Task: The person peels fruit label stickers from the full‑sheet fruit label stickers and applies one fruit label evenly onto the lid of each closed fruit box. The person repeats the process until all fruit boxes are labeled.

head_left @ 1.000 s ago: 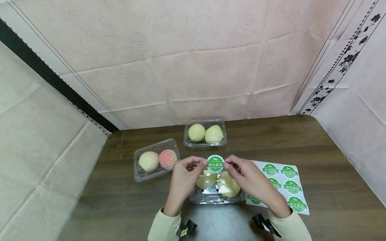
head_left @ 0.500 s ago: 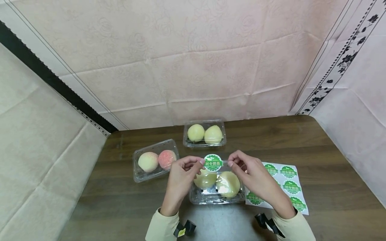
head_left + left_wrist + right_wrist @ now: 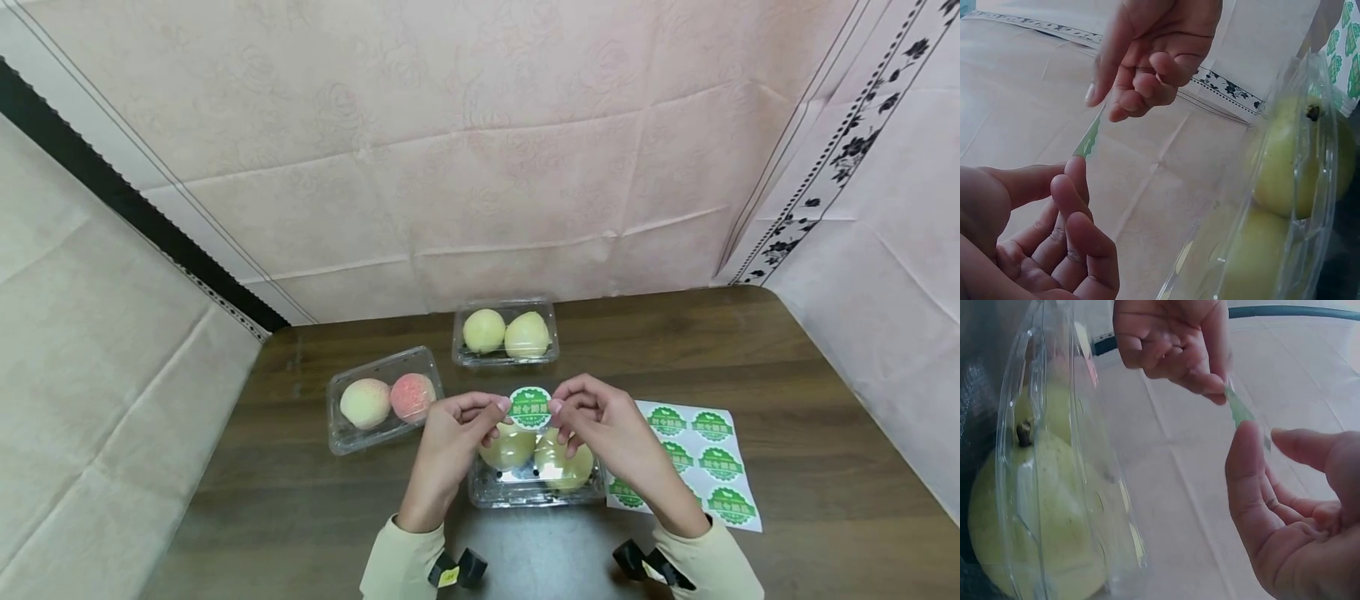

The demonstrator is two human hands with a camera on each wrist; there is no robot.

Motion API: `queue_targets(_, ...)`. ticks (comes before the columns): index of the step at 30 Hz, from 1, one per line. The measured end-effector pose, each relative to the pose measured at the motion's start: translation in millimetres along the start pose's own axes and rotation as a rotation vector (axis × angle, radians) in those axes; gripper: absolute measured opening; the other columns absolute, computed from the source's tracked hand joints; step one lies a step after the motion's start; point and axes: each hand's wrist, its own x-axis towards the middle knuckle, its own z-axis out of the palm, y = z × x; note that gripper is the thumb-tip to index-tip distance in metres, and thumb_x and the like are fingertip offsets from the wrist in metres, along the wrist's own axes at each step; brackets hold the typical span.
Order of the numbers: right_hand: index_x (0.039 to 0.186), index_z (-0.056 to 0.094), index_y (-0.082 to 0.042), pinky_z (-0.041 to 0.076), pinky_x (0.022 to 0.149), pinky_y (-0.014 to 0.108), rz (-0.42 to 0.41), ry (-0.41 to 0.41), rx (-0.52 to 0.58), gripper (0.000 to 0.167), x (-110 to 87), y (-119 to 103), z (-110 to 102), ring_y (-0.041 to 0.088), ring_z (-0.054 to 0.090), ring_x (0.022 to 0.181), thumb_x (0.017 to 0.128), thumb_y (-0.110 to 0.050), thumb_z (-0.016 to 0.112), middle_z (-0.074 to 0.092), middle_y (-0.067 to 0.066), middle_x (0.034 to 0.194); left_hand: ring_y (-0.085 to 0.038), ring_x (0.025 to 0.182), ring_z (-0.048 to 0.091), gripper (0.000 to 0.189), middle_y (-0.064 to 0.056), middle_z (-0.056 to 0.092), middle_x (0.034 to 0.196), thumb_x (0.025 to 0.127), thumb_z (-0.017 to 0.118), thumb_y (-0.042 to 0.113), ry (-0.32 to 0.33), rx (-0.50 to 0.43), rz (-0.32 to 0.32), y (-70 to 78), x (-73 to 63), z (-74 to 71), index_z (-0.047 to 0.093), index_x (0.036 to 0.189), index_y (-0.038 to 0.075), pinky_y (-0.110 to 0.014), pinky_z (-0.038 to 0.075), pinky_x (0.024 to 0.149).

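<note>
A round green-and-white sticker [image 3: 529, 408] stands raised between both hands, over a clear plastic box [image 3: 517, 497]. My left hand [image 3: 448, 446] pinches its left edge between thumb and index finger. At the right edge, the thumb and index finger of my right hand [image 3: 617, 433] curl around the sticker, with a narrow gap between their tips in the right wrist view. Seen there and in the left wrist view, the sticker [image 3: 1090, 139] is nearly edge-on. Inside the box are two round green fruits [image 3: 1054, 506], one showing a dark stalk.
A white sheet of similar stickers [image 3: 693, 450] lies right of the box, partly under the right forearm. A second clear box [image 3: 382, 367] with two peach-like fruits stands left; a third box [image 3: 505, 360] with two pale fruits stands behind. Patterned cloth [image 3: 480, 167] rises beyond the wooden table [image 3: 315, 508].
My right hand pulled away from the sticker's right edge half a second ago and has now come back left to it. The left hand still holds the sticker.
</note>
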Motion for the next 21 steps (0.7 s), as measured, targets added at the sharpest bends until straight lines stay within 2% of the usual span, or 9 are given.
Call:
queue_targets(4, 0.111, 0.064, 0.004, 0.063, 0.064, 0.039, 0.004, 0.011, 0.009, 0.016, 0.8, 0.7, 1.4, 0.029, 0.069, 0.071, 0.104, -0.010, 0.067, 0.069, 0.020, 0.091, -0.014, 0.070, 0.062, 0.014, -0.013, 0.075, 0.087, 0.096, 0.076, 0.009, -0.001, 0.048, 0.019, -1.3, 0.6, 1.8, 0.078, 0.101, -0.005, -0.021, 0.053, 0.063)
queue_targets(12, 0.105, 0.065, 0.003, 0.061, 0.059, 0.035, 0.030, 0.013, -0.033, 0.007, 1.6, 3.0, 1.0, 0.023, 0.066, 0.065, 0.101, -0.003, 0.065, 0.068, 0.019, 0.085, -0.014, 0.074, 0.069, 0.009, -0.008, 0.078, 0.084, 0.097, 0.076, 0.013, 0.036, 0.264, 0.095, -2.3, -1.8, 5.9, 0.082, 0.097, 0.006, -0.020, 0.049, 0.058)
queue_targets(16, 0.105, 0.065, 0.004, 0.062, 0.059, 0.035, 0.051, -0.009, -0.031, 0.006, 2.7, 4.8, -0.8, 0.022, 0.065, 0.066, 0.100, 0.000, 0.063, 0.067, 0.019, 0.084, -0.011, 0.073, 0.068, 0.007, -0.002, 0.077, 0.081, 0.096, 0.076, 0.012, 0.045, 0.300, 0.094, -2.6, -2.6, 7.8, 0.082, 0.095, 0.009, -0.019, 0.046, 0.056)
queue_targets(21, 0.107, 0.064, 0.004, 0.059, 0.056, 0.036, 0.086, -0.066, -0.064, 0.009, 4.8, 8.0, -4.1, 0.020, 0.061, 0.065, 0.102, -0.001, 0.058, 0.064, 0.017, 0.082, -0.010, 0.069, 0.065, 0.009, -0.004, 0.077, 0.079, 0.096, 0.077, 0.012, 0.026, 0.315, 0.104, -3.8, -2.3, 7.6, 0.082, 0.092, 0.006, -0.019, 0.043, 0.053)
